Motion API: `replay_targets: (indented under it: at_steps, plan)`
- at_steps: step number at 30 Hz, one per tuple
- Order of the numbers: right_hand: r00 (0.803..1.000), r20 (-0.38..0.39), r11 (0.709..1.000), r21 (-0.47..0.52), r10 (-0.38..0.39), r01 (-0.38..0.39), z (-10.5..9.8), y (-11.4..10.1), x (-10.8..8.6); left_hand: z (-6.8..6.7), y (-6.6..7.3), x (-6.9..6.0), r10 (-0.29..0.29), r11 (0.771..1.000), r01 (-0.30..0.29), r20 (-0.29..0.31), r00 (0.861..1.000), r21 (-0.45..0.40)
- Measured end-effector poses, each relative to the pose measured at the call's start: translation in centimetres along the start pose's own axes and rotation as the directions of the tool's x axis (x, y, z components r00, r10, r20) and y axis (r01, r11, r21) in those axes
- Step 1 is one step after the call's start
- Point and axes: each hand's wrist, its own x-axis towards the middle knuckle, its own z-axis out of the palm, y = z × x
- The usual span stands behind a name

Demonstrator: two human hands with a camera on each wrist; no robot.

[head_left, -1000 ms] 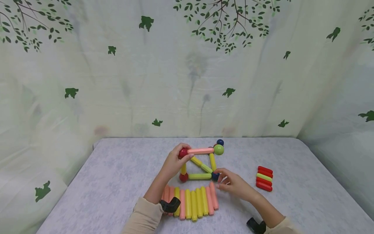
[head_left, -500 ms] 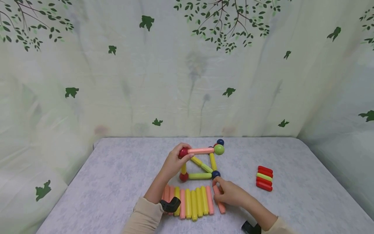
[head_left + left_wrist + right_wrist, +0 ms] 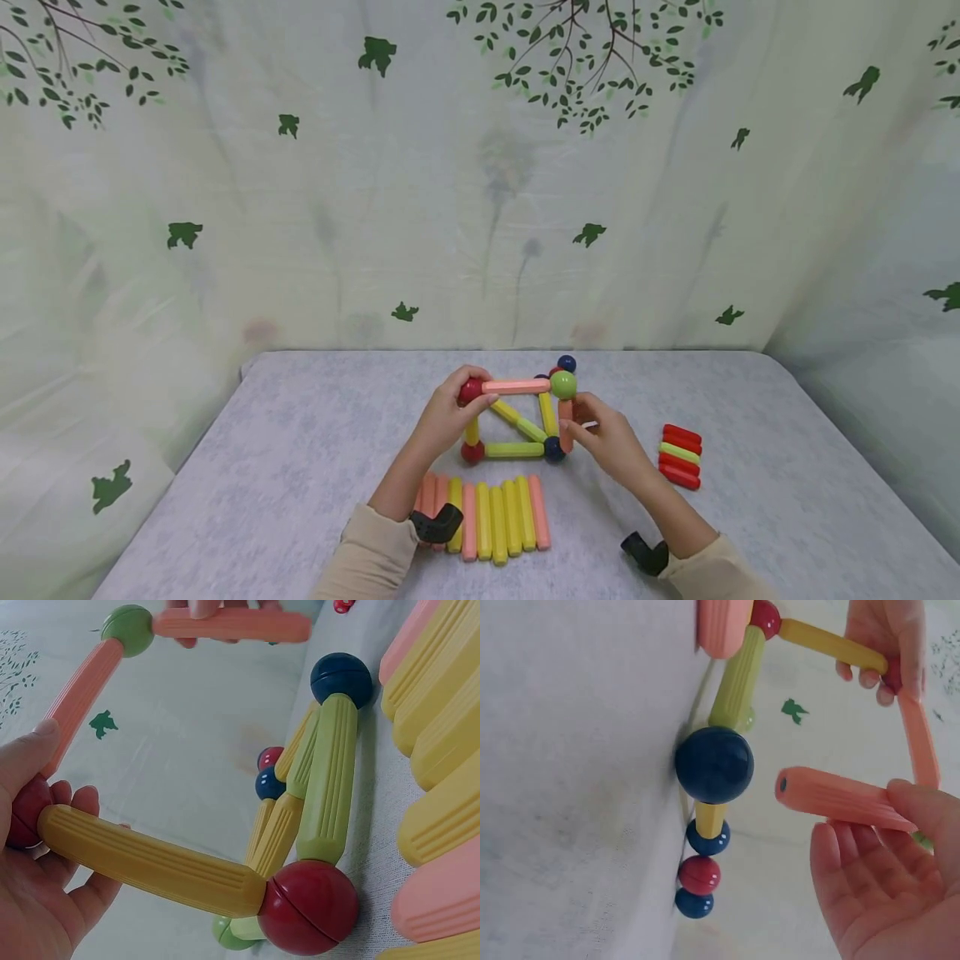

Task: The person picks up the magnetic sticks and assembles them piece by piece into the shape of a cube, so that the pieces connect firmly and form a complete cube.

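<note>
Reading the clock off the head view, with 6 on the near side. Looking at a ball-and-stick frame on the grey table.

Got the upper red ball gripped in the left hand at the frame's 10 o'clock, with fingers and thumb curled round it. Can see a pink stick going from there to a green ball at 2, plus a yellow stick down to the lower red ball at 8.

Pinching a second pink stick in the right hand, at 3 o'clock. Touching the green ball at one end, going by the left wrist view, but clear of the dark blue ball at the other. Also seeing a lime stick between that blue one at 4 and the lower red ball.

Spotting a row of pink and yellow sticks near the frame around 6 to 7, partly behind a black wrist camera. Well off toward 3, spotting a bunch of red and lime sticks. Got a leafy pale backdrop across 12.
</note>
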Motion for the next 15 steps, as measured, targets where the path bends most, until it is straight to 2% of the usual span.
replay_targets:
  at_steps: [5, 11, 15]
  plan:
    - [0.999, -0.031, 0.997, 0.059, -0.041, 0.043, 0.1, 0.5, 0.6, 0.0, -0.1, 0.0, -0.011, 1.0, 0.011, 0.001, 1.0, -0.002]
    - [1.0, -0.002, 0.992, 0.128, -0.011, 0.011, 0.6, 1.1, 0.8, -0.1, -0.2, -0.4, 0.001, 1.0, -0.001, 0.005, 1.0, -0.006]
    - [1.0, -0.002, 0.993, 0.117, 0.001, -0.001, 0.8, 1.2, 0.8, -0.2, -0.4, -0.8, 0.023, 1.0, -0.024, -0.03, 0.999, -0.012]
